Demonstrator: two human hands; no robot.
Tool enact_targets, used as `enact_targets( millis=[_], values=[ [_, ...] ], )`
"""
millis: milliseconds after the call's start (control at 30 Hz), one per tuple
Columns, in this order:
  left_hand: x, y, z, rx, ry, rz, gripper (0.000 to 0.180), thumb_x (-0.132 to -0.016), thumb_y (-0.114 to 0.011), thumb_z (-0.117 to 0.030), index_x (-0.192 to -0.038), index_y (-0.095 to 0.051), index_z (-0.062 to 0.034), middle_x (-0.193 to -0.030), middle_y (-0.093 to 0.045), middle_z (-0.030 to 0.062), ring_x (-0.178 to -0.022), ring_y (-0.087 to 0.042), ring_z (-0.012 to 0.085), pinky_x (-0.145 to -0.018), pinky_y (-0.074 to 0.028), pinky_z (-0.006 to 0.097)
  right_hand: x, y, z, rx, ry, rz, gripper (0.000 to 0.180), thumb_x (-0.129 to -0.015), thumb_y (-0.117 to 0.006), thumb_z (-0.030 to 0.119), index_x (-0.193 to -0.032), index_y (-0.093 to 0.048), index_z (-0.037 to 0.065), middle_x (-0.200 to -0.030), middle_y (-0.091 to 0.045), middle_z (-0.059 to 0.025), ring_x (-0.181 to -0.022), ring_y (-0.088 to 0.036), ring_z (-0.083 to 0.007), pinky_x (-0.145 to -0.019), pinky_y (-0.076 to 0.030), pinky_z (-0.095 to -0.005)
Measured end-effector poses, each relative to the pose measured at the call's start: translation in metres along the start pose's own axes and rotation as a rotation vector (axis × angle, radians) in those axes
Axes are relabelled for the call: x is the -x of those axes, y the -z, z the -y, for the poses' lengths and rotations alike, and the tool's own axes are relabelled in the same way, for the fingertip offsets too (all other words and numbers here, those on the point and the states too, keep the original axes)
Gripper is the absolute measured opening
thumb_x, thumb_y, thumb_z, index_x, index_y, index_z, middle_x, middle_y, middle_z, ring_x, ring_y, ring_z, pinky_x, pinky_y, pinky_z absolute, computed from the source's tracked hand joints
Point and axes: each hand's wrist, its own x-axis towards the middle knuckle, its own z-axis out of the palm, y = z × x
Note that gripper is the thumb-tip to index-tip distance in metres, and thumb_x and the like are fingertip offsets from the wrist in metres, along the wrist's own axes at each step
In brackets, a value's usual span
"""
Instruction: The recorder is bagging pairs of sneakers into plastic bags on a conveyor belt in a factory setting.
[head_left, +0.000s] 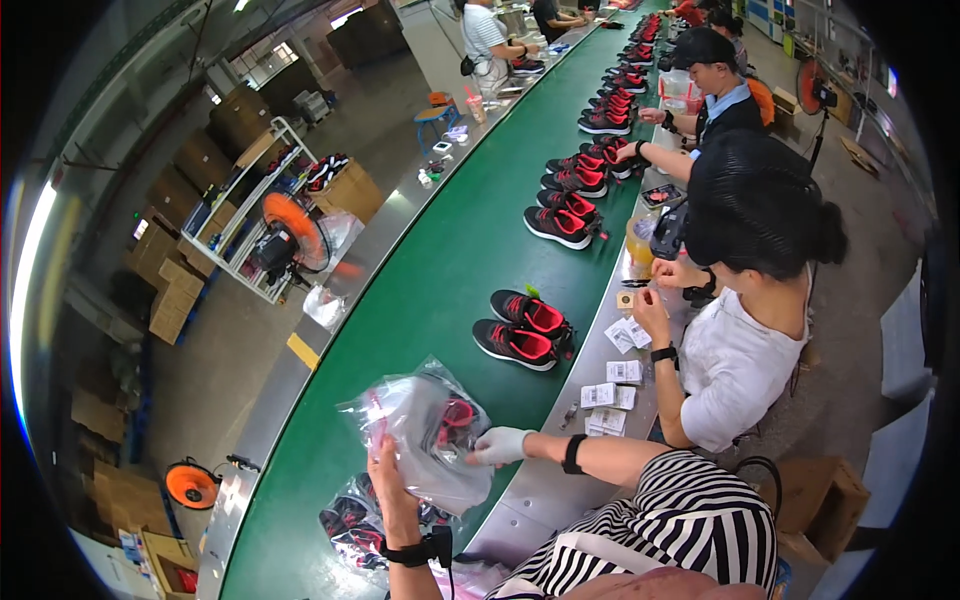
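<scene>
A clear plastic bag is held up over the green conveyor belt, with black shoes with red lining showing inside it. My bare left hand grips the bag's left side, its fingers partly hidden by the film. On the other side, my right hand in a white glove closes its fingertips on the bag beside the shoes. Below my left hand, more bagged black and red shoes lie on the belt. Ahead of the bag stands an unbagged pair of black and red shoes.
The green belt runs away with rows of similar shoes. To the right, a co-worker in a white top sits by white labels on the metal ledge. Orange fans and cartons stand left of the belt.
</scene>
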Motion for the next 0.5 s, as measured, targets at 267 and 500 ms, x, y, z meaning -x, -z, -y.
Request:
enact_targets(
  millis=[267,500],
  values=[
    [0.031,-0.009,0.029,-0.038,-0.051,0.153,0.020,-0.087,-0.059,-0.018,-0.102,-0.057,-0.0048,-0.089,-0.061,0.0042,-0.074,-0.060,0.0151,-0.062,-0.050,0.030,0.065,0.003,0.051,-0.575,0.242,-0.151,0.045,-0.084,-0.056,0.051,-0.082,-0.060,0.006,-0.066,-0.053,-0.0012,-0.065,-0.055,-0.0168,-0.064,-0.049,-0.0305],
    [0.025,0.048,0.020,-0.145,-0.470,-0.123,0.019,-0.087,-0.051,-0.007,-0.103,-0.058,-0.0021,-0.084,-0.054,-0.0019,-0.068,-0.048,0.0067,-0.057,-0.039,0.020,0.113,0.001,0.061,0.501,0.165,-0.991,0.039,-0.071,-0.061,0.021,-0.107,-0.052,0.010,-0.094,-0.058,-0.0114,-0.089,-0.058,-0.0274,-0.073,-0.046,-0.0398]
  ],
)
